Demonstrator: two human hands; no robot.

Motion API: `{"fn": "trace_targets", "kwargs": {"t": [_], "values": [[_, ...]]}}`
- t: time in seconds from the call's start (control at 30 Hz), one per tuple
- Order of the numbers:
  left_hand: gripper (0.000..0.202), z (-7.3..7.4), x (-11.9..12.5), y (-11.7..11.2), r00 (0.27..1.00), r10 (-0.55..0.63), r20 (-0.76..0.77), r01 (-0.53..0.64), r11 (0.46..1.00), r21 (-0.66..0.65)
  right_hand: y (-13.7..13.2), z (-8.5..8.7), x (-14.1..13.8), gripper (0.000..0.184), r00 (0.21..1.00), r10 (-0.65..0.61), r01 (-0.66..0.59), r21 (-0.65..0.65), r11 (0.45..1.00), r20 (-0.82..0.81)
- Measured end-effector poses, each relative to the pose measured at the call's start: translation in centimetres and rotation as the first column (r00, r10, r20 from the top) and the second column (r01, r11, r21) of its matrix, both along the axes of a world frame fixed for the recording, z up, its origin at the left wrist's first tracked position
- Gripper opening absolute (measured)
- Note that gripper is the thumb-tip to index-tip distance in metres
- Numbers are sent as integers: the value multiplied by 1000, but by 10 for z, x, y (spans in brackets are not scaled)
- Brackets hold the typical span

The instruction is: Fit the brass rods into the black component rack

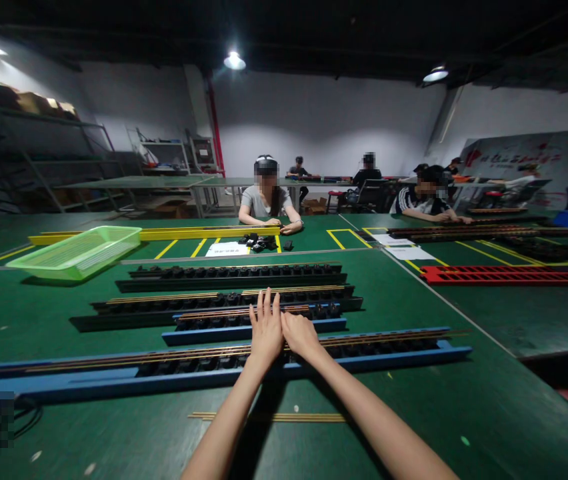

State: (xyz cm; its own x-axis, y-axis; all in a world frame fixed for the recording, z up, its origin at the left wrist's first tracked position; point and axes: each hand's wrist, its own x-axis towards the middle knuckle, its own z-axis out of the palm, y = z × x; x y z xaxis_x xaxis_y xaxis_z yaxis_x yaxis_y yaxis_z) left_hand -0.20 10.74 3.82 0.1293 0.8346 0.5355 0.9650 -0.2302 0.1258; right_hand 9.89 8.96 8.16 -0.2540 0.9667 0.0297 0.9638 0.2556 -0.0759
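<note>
My left hand (265, 328) lies flat with its fingers stretched out over the thin brass rods on the nearest long blue rail (114, 375). My right hand (300, 335) rests beside it on the same rail, its fingers curled down onto the rods and black clips; what they grip is hidden. A shorter blue rail (204, 333) with black clips lies just beyond my fingertips. Two black rails (129, 284) loaded with clips lie farther back. A loose bundle of brass rods (309, 417) lies on the green table near me.
A light green plastic tray (74, 252) stands at the back left. A yellow rail (189, 233) and a red rail (509, 275) lie farther off. A person sits across the table with small black parts (259, 243) and paper; other people work at the right.
</note>
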Motion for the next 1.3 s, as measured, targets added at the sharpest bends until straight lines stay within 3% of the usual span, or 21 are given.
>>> {"fn": "trace_targets", "kwargs": {"t": [0.33,0.6,0.87,1.07,1.2,1.3], "values": [[51,-1,0,-2,1000,2,4,-2,1000,-2,2,-4,1,27,999,29,-30,-30,999,-38],[49,3,0,-3,1000,1,29,-1,1000,7,8,-12,4,32,977,-49,34,-72,997,-206],[51,24,15,-3,999,-12,37,10,999,50,24,-19,13,30,876,-152,138,-64,988,-458],[51,11,23,-10,999,-27,25,26,999,45,29,-26,16,28,781,-212,209,-74,975,-587],[52,5,24,-11,999,-42,6,42,999,28,29,-30,17,43,723,-227,236,-75,969,-652],[52,9,25,-9,999,-51,-1,51,999,8,31,-34,18,29,690,-230,245,-78,966,-686]]}}
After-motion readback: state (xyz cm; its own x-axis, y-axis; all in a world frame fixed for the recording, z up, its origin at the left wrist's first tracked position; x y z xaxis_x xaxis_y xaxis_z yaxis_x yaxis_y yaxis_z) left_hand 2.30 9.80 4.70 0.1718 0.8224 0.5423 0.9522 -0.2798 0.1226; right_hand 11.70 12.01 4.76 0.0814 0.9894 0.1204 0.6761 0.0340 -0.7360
